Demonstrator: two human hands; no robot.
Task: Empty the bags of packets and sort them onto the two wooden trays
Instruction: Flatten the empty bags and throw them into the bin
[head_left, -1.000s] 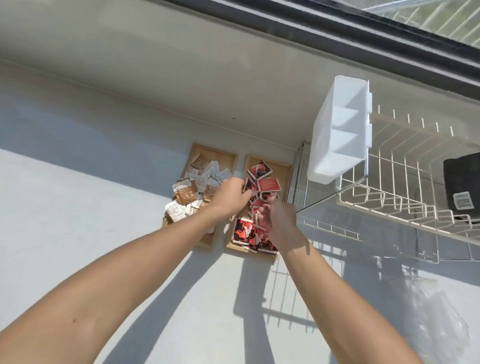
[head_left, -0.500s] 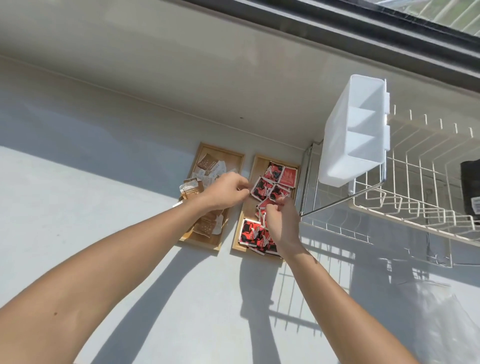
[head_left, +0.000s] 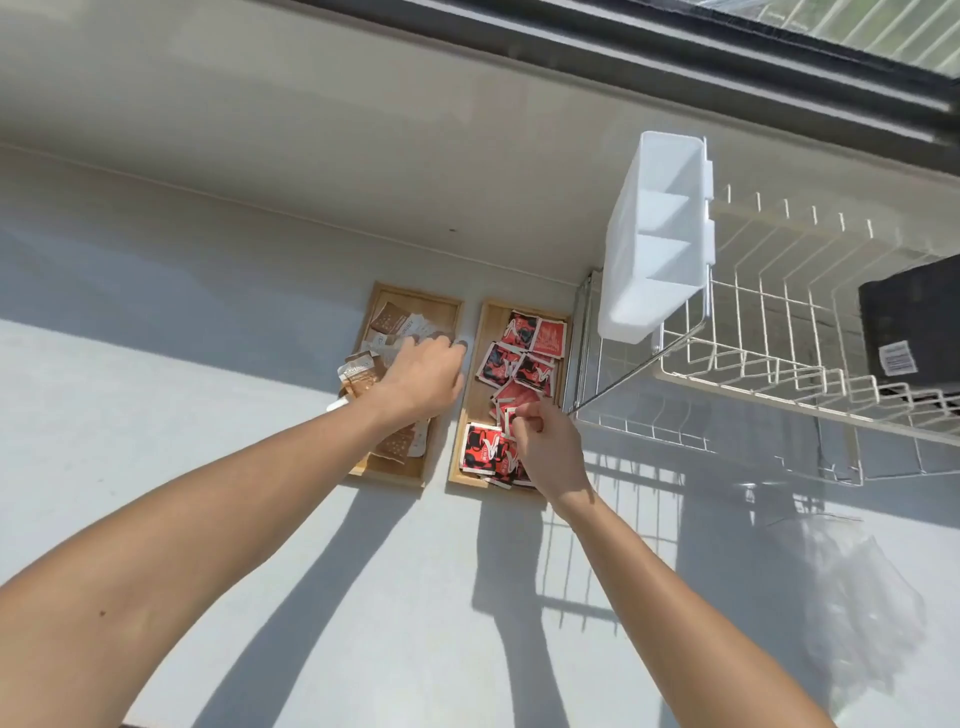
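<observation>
Two wooden trays lie side by side on the white counter. The left tray (head_left: 442, 307) holds brown and white packets (head_left: 390, 318). The right tray (head_left: 491, 322) holds red and black packets (head_left: 522, 332). My left hand (head_left: 423, 379) hovers palm down over the left tray's pile with fingers spread, covering part of it. My right hand (head_left: 545, 447) is over the near half of the right tray, with fingers pinched on a red packet (head_left: 508, 415). A clear plastic bag (head_left: 852, 597) lies crumpled on the counter at the right.
A white wire dish rack (head_left: 769, 364) stands just right of the trays, with a white plastic cutlery holder (head_left: 654, 244) hung on its left end. A black box (head_left: 909, 327) rests in the rack. A wall and window frame run behind.
My left hand has shifted left from the gap between the trays to over the brown and white packets and spread its fingers. My right hand stayed over the red packets.
</observation>
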